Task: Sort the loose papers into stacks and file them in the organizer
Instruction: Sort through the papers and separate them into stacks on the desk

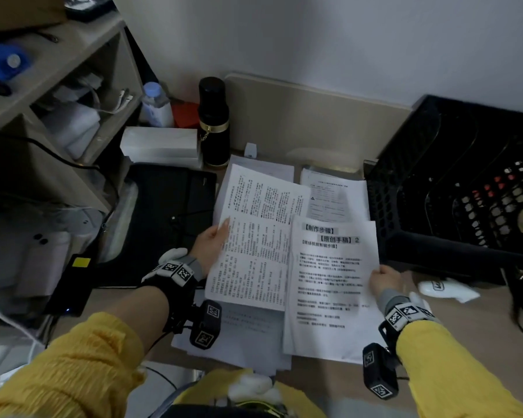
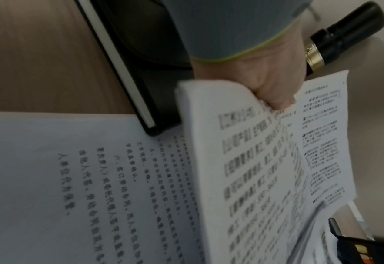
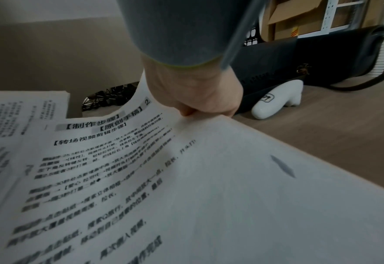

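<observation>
Above the wood-grain desk (image 1: 465,321), the left hand (image 1: 210,245) and right hand (image 1: 384,282) each pinch thin printed sheets (image 1: 329,282).

Pale wall (image 1: 344,40) — wooden shelving (image 1: 97,55)

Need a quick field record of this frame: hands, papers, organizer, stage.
left hand: grips dense-text sheets by their left edge
right hand: pinches headed sheet at its right edge
desk papers: more sheets lie loose beneath and behind
organizer: black mesh, at the right; contents unclear
stage: sorting, no filing seen
</observation>
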Available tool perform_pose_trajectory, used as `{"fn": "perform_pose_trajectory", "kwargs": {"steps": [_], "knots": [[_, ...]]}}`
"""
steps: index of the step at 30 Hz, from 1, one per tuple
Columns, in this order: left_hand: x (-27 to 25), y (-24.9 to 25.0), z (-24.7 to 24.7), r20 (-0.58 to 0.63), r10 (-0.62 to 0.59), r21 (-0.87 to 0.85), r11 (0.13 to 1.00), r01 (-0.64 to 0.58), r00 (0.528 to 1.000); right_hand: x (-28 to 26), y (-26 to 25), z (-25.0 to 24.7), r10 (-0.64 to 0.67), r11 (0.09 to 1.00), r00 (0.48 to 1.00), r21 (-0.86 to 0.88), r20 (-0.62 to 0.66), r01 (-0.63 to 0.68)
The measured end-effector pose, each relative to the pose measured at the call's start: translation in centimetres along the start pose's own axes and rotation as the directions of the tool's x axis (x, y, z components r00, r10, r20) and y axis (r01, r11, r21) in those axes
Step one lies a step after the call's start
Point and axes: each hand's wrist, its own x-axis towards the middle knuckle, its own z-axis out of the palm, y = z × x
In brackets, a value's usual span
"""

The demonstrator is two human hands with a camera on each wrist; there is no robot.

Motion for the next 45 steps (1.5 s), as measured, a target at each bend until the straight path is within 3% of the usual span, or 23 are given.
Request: {"fn": "perform_pose_trajectory", "kwargs": {"steps": [6, 15, 22, 27, 32, 35, 37, 40, 42, 45], "knots": [[-0.1, 0.0, 0.0, -0.013, 0.021, -0.005, 1.0, -0.021, 1.0, -0.4, 1.4, -0.3, 0.123, 0.992, 0.992, 0.032, 0.021, -0.123], [0.2, 0.3, 0.0, -0.024, 0.028, -0.035, 0.999, -0.029, 0.999, 1.2, 2.6, 0.8, 0.223, 0.939, 0.965, -0.297, 0.14, -0.174], [0.5, 0.1, 0.4, -0.015, 0.009, -0.006, 1.0, -0.009, 1.0, 3.6, 5.2, 1.6, 0.149, 0.833, 0.97, -0.553, 0.19, -0.02], [0.7, 0.1, 0.9, -0.007, -0.009, 0.013, 1.0, 0.009, 1.0, 1.2, 4.8, 0.9, 0.149, 0.748, 0.958, -0.661, 0.244, 0.052], [0.5, 0.4, 2.1, 0.015, -0.003, 0.031, 1.0, 0.003, 1.0, 1.5, 4.4, 1.2, 0.119, 0.893, 0.976, -0.449, 0.183, -0.025], [0.4, 0.7, 3.0, 0.031, 0.02, 0.041, 0.999, -0.021, 0.999, 3.5, 4.3, 1.4, -0.006, 0.896, 0.994, -0.442, 0.107, 0.053], [0.4, 0.9, 3.5, 0.06, 0.023, 0.046, 0.999, -0.026, 0.998, 3.3, 3.7, 1.4, -0.08, 0.906, 0.989, -0.405, 0.122, 0.123], [0.5, 1.0, 4.0, 0.064, 0.006, 0.052, 0.999, -0.009, 0.998, 0.2, 0.5, 1.0, -0.171, 0.938, 0.97, -0.274, 0.171, 0.213], [0.7, 1.0, 4.1, 0.064, 0.003, 0.063, 0.998, -0.007, 0.998, -0.8, -0.9, 1.3, -0.207, 0.968, 0.943, -0.082, 0.26, 0.235], [0.8, 1.3, 4.6, 0.087, -0.005, 0.057, 0.998, 0.0, 0.996, -2.0, -2.3, 2.2, -0.13, 0.986, 0.861, 0.154, 0.491, 0.061]]}}
